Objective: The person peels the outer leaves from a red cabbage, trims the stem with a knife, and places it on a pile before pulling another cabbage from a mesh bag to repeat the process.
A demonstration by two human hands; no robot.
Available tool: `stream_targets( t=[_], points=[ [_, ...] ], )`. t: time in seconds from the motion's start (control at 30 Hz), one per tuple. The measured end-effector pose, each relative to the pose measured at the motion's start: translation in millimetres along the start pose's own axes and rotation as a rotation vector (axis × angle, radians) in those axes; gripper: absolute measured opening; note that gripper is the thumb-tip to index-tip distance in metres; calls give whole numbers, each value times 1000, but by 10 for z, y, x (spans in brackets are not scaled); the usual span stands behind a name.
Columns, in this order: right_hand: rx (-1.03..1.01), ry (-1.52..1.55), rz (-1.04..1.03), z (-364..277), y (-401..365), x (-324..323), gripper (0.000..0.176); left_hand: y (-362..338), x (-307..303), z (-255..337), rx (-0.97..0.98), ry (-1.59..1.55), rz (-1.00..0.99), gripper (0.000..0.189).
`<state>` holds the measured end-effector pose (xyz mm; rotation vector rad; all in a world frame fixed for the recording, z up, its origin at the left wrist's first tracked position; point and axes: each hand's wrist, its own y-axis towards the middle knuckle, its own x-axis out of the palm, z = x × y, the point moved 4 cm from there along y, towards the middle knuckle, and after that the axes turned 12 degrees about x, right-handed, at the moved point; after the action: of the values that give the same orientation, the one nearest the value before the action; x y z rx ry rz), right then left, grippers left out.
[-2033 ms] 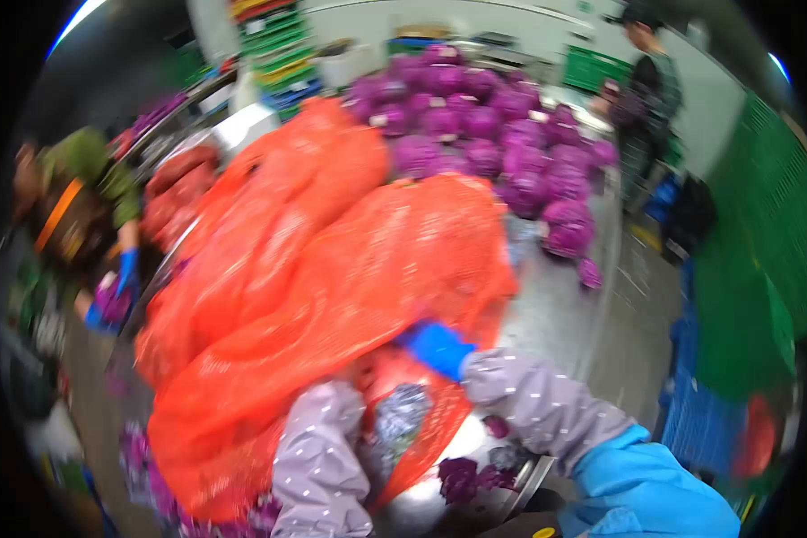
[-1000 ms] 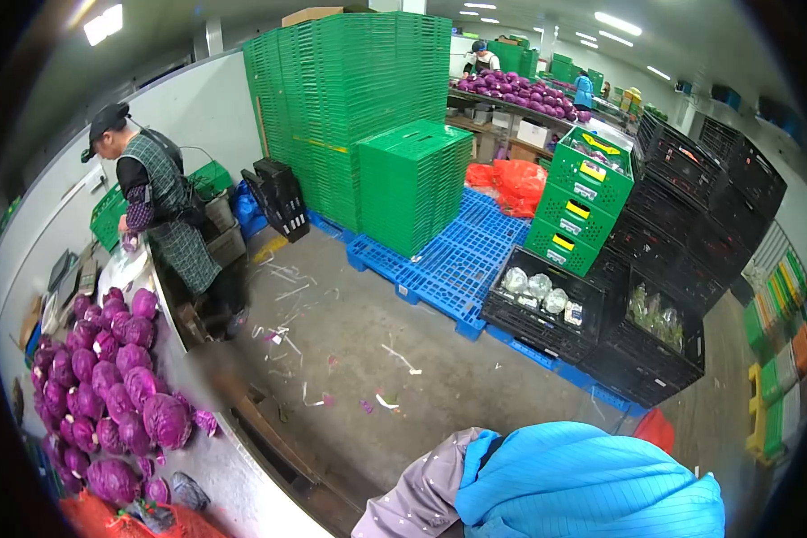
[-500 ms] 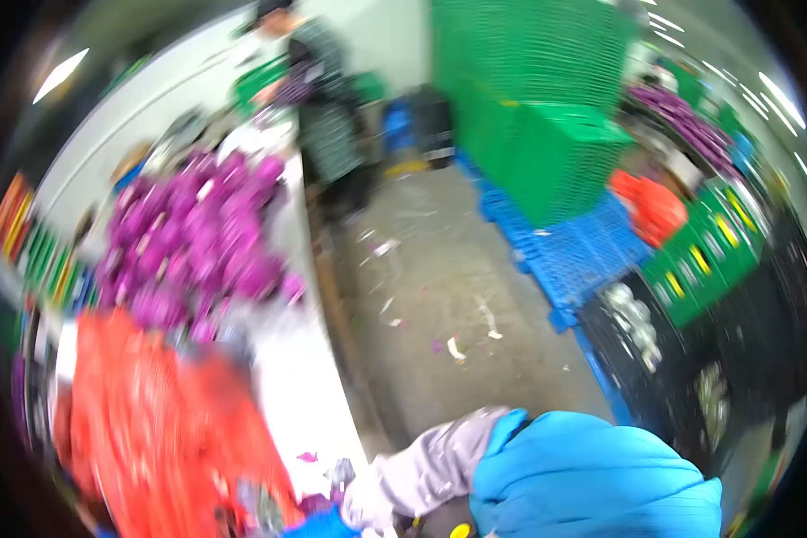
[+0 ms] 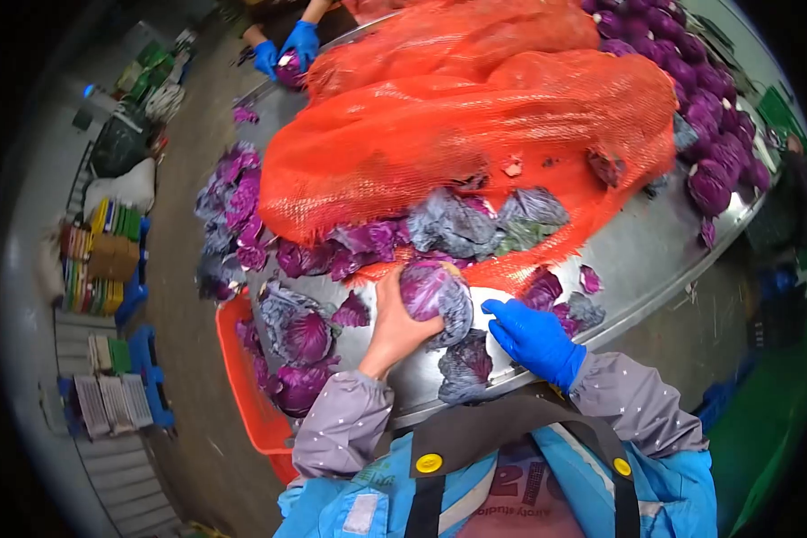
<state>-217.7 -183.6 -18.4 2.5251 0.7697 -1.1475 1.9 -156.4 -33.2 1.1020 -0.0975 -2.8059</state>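
My view has swung leftward over the desk (image 4: 637,262) since the earlier frame, bringing into sight the bare left hand (image 4: 394,330), its thumb and fingers gripping a purple cabbage (image 4: 432,298). Just right of that hand and cabbage I see the blue-gloved right hand (image 4: 536,341), fingers bent; I cannot tell whether it pinches anything. Beyond both hands lies an orange-red mesh sack (image 4: 475,117).

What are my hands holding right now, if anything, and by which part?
Your bare left hand holds a purple cabbage by its left side, thumb across the near face. Whether your gloved right hand holds anything cannot be told.
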Motion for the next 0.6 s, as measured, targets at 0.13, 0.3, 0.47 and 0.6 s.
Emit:
stream_targets(
  t=[0.13, 0.3, 0.47, 0.6],
  points=[
    [10, -189, -80, 39, 141, 116, 29, 63, 45, -6, 8, 3, 4, 93],
    [127, -334, -175, 216, 261, 345, 22, 94, 98, 19, 12, 49, 42, 91],
    [166, -367, -182, 328, 459, 384, 20, 142, 171, 42, -69, 61, 99, 92],
    [179, -302, -284, 418, 601, 397, 22, 151, 249, 175, -19, 199, 136, 93]
  ],
)
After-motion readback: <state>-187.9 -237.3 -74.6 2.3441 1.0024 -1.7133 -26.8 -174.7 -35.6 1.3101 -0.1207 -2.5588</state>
